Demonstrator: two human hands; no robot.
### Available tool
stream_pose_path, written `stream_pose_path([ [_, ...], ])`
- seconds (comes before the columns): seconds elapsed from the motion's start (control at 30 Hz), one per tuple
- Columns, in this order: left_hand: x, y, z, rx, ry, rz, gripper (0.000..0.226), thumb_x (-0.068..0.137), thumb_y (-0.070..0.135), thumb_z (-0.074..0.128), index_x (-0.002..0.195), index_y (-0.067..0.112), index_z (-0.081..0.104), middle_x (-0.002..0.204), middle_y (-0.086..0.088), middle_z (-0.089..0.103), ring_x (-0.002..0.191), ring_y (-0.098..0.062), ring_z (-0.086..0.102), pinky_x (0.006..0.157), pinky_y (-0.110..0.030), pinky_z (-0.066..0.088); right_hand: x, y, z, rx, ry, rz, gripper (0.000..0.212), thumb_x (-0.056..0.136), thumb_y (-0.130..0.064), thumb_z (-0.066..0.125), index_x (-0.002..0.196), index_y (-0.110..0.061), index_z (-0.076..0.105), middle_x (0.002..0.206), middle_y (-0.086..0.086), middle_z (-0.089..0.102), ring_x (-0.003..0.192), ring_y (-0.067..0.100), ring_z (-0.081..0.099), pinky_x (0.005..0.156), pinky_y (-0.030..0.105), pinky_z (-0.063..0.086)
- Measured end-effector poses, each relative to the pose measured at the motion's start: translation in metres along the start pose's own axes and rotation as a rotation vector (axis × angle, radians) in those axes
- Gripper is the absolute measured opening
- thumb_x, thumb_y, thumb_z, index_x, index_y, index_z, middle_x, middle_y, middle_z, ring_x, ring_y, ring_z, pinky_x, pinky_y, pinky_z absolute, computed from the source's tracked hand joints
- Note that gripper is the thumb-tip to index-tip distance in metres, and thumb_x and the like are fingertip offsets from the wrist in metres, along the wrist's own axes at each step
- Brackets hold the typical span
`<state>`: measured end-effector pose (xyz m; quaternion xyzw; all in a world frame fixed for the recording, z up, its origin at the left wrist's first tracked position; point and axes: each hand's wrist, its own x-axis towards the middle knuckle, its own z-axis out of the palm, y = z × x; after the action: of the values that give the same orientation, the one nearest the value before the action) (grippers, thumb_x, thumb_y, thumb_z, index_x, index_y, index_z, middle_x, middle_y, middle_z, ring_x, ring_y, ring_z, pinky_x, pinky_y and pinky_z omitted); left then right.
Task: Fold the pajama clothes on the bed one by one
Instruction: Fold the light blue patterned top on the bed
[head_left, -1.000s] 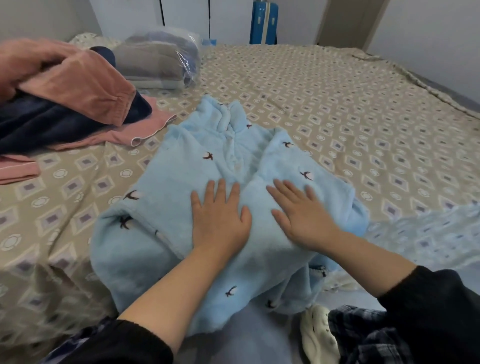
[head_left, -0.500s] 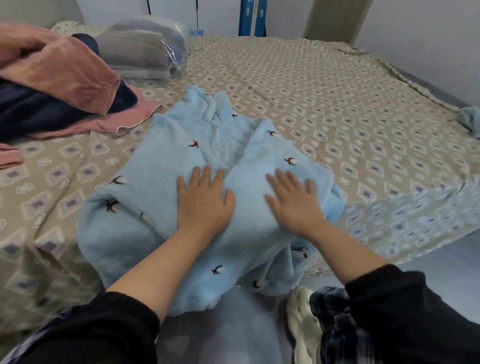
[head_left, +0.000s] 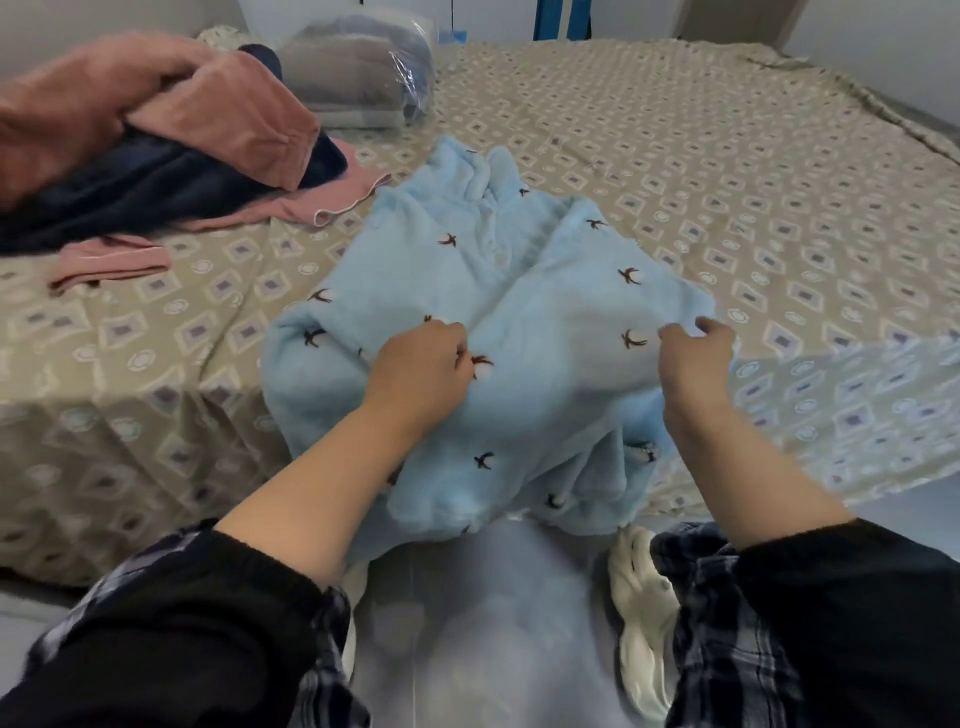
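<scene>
A fluffy light blue pajama top with small dark bird marks lies on the near edge of the bed, its lower part hanging over the edge. My left hand has its fingers curled into the fabric near the middle of the garment. My right hand pinches the fabric at the garment's right side, near its edge. Both sleeves are black.
A heap of pink and dark navy clothes lies at the left of the bed. A clear plastic bag with folded grey bedding stands at the back. White slippers are on the floor by my feet.
Both hands lay flat, pressing on the blue top; now their fingers have curled and taken hold of the fabric, and the right hand has moved out to the right.
</scene>
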<state>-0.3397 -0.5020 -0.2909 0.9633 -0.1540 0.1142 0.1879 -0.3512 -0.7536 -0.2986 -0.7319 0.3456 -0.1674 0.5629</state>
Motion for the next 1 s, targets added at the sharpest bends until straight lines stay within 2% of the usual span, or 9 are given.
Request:
stream_pose_path([
  [0.07, -0.006, -0.007, -0.009, 0.062, -0.091, -0.077, 0.028, 0.093, 0.027, 0.051, 0.076, 0.006, 0.059, 0.074, -0.009, 0.058, 0.073, -0.029, 0.053, 0.062, -0.036, 0.039, -0.021, 0.009, -0.003, 0.234, -0.082, 0.336, 0.021, 0.089, -0.017, 0.051, 0.110, -0.018, 0.048, 0.095, 0.006, 0.047, 0.084, 0.024, 0.045, 0.072, 0.035, 0.042],
  [0.2, -0.024, -0.026, -0.016, 0.052, -0.377, -0.215, 0.048, 0.092, 0.032, 0.056, 0.052, 0.011, 0.039, 0.051, -0.004, 0.042, 0.049, -0.021, 0.039, 0.050, -0.031, 0.033, -0.057, 0.034, 0.012, 0.260, -0.313, 0.577, 0.010, 0.094, -0.014, 0.048, 0.085, -0.016, 0.050, 0.081, 0.003, 0.047, 0.072, 0.014, 0.045, 0.109, 0.041, 0.031],
  [0.27, -0.033, -0.032, -0.009, -0.011, -0.514, -0.247, 0.041, 0.091, 0.037, 0.060, 0.061, 0.011, 0.049, 0.061, -0.004, 0.051, 0.057, -0.020, 0.048, 0.053, -0.031, 0.036, -0.068, 0.044, 0.023, 0.240, -0.380, 0.603, 0.017, 0.093, -0.012, 0.048, 0.076, -0.017, 0.049, 0.078, 0.002, 0.046, 0.071, 0.014, 0.044, 0.109, 0.041, 0.030],
  [0.37, -0.045, -0.036, 0.008, -0.296, -0.634, -0.317, 0.032, 0.087, 0.037, 0.067, 0.102, 0.009, 0.067, 0.099, -0.006, 0.067, 0.090, -0.021, 0.062, 0.077, -0.035, 0.051, -0.075, 0.060, 0.030, 0.243, -0.419, 0.581, 0.019, 0.091, -0.008, 0.050, 0.076, -0.019, 0.048, 0.075, 0.002, 0.046, 0.067, 0.014, 0.043, 0.086, 0.034, 0.036],
  [0.6, -0.066, -0.052, 0.012, -0.820, -0.630, -0.469, 0.040, 0.093, 0.037, 0.061, 0.123, 0.010, 0.061, 0.119, -0.005, 0.066, 0.108, -0.022, 0.064, 0.097, -0.044, 0.050, -0.079, 0.070, 0.027, 0.486, -0.567, 0.548, 0.018, 0.090, 0.000, 0.055, 0.105, -0.008, 0.062, 0.099, 0.008, 0.066, 0.091, 0.023, 0.061, 0.077, 0.032, 0.048],
  [0.7, -0.066, -0.057, 0.013, -0.496, -0.500, -0.372, 0.034, 0.090, 0.038, 0.061, 0.108, 0.009, 0.060, 0.105, -0.006, 0.065, 0.096, -0.022, 0.061, 0.084, -0.037, 0.049, -0.076, 0.073, 0.025, 0.464, -0.551, 0.521, 0.035, 0.092, 0.004, 0.052, 0.126, -0.001, 0.054, 0.102, 0.012, 0.065, 0.092, 0.027, 0.062, 0.074, 0.036, 0.051],
  [0.8, -0.070, -0.060, 0.016, -0.050, -0.403, -0.196, 0.026, 0.091, 0.040, 0.059, 0.083, 0.016, 0.055, 0.082, 0.001, 0.058, 0.081, -0.022, 0.057, 0.065, -0.034, 0.041, -0.073, 0.065, 0.013, -0.092, -0.573, 0.382, 0.025, 0.097, -0.024, 0.055, 0.106, 0.000, 0.058, 0.078, 0.013, 0.067, 0.060, 0.023, 0.067, 0.054, 0.030, 0.055],
  [0.9, -0.069, -0.052, 0.008, 0.111, -0.124, -0.088, 0.041, 0.094, 0.045, 0.048, 0.063, 0.019, 0.044, 0.060, 0.004, 0.049, 0.062, -0.021, 0.055, 0.052, -0.031, 0.033, -0.063, 0.047, 0.001, -0.757, -0.459, -0.112, 0.051, 0.098, -0.042, 0.042, 0.067, -0.005, 0.060, 0.058, 0.009, 0.064, 0.061, 0.030, 0.066, 0.059, 0.033, 0.053],
  [1.0, -0.053, -0.037, -0.002, -0.001, 0.256, 0.081, 0.029, 0.089, 0.032, 0.044, 0.068, 0.015, 0.056, 0.065, 0.001, 0.054, 0.062, -0.023, 0.055, 0.050, -0.028, 0.035, -0.062, 0.031, 0.002, -0.797, -0.203, -0.572, 0.041, 0.096, -0.028, 0.045, 0.059, -0.011, 0.044, 0.057, 0.005, 0.050, 0.060, 0.027, 0.051, 0.050, 0.032, 0.032],
])
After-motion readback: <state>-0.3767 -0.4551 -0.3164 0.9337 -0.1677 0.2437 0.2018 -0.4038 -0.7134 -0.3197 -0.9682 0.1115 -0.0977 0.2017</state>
